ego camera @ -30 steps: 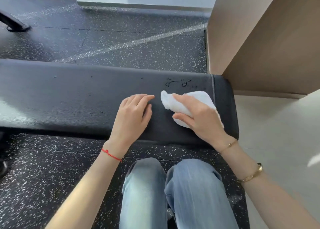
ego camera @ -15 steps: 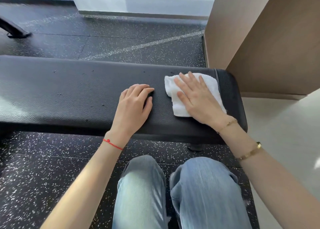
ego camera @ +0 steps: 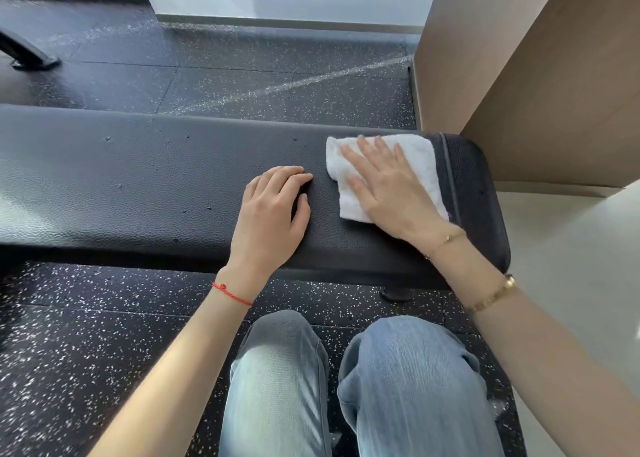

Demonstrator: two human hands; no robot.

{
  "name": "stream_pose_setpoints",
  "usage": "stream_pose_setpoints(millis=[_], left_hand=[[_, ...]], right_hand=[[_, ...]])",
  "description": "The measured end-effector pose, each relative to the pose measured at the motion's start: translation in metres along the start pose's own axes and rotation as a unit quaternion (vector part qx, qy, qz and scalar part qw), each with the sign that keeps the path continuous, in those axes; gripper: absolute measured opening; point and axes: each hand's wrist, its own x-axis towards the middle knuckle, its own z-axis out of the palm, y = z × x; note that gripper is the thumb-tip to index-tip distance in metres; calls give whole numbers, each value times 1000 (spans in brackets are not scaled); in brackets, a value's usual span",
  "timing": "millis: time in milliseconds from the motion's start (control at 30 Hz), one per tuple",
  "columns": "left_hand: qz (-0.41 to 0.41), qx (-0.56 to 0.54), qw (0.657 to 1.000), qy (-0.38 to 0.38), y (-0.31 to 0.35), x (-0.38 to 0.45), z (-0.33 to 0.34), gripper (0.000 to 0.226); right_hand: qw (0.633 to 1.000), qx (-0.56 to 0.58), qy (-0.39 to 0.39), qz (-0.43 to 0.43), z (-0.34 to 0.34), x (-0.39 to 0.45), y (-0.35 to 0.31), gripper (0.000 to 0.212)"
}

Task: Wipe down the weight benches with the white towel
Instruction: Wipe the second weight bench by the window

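Your right hand [ego camera: 388,190] presses flat, fingers spread, on the white towel [ego camera: 420,160] at the bench's [ego camera: 138,179] right end; your left hand [ego camera: 270,221] rests just beside it, fingers curled.

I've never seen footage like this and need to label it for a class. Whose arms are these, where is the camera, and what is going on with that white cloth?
There is no machine: a person wears a camera on the head, looking down at their own arms and jeans-clad knees. Before them is a black padded weight bench on speckled gym flooring. The right hand lies flat with straight fingers, pressing a white towel onto the bench's right end. The left hand rests on the bare pad beside the towel, holding nothing.
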Motion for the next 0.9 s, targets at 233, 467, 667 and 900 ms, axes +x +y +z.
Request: stream_pose_setpoints(millis=[233,467,667,900], left_hand=[[-6,-4,1000,8,1,0,1,30],[-15,-1,1000,6,1,0,0,31],[-19,-1,1000,-2,2,0,-2,31],[-26,3,1000,2,4,0,-2,30]], right_hand=[[999,46,-18,16,-7,1,28,52],[1000,-1,-13,0,5,40,-3,50],[999,36,-11,-14,-2,1,33,50],[1000,-14,-18,4,7,68,-3,50]])
